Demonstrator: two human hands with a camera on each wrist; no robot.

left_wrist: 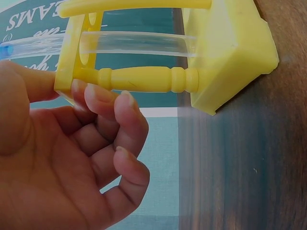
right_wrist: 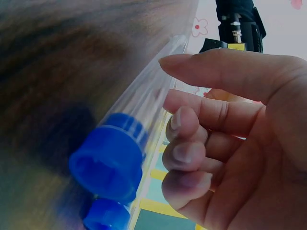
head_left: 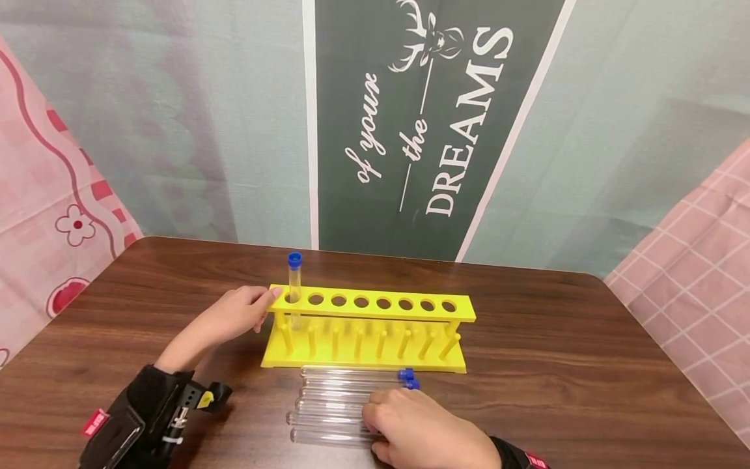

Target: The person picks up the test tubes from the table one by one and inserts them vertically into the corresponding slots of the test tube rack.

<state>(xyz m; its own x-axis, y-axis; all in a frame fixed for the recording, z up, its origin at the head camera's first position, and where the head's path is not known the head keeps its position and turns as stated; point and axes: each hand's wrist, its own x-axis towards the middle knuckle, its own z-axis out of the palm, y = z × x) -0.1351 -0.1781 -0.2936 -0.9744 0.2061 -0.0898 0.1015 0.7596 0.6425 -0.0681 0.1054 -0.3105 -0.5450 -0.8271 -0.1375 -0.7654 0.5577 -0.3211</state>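
Note:
In the head view a yellow test tube rack (head_left: 375, 303) stands on the table. My left hand (head_left: 237, 312) holds its left end; the left wrist view shows the thumb and a fingertip pinching the top plate's edge. A blue-capped test tube (head_left: 295, 277) stands upright in the leftmost hole. In front of the rack, several clear test tubes (head_left: 331, 404) lie side by side, blue caps to the right. My right hand (head_left: 430, 426) is over their capped ends. In the right wrist view its thumb and index fingertip pinch the nearest test tube (right_wrist: 139, 91) beyond its cap (right_wrist: 108, 160); the other fingers are curled.
The brown wooden table (head_left: 562, 365) extends on both sides of the rack. Behind it hangs a grey-green cloth (head_left: 252, 130) with lettering, and pink cloths (head_left: 41, 195) hang at the sides. The rack's short pegs (head_left: 359, 345) stand along its base.

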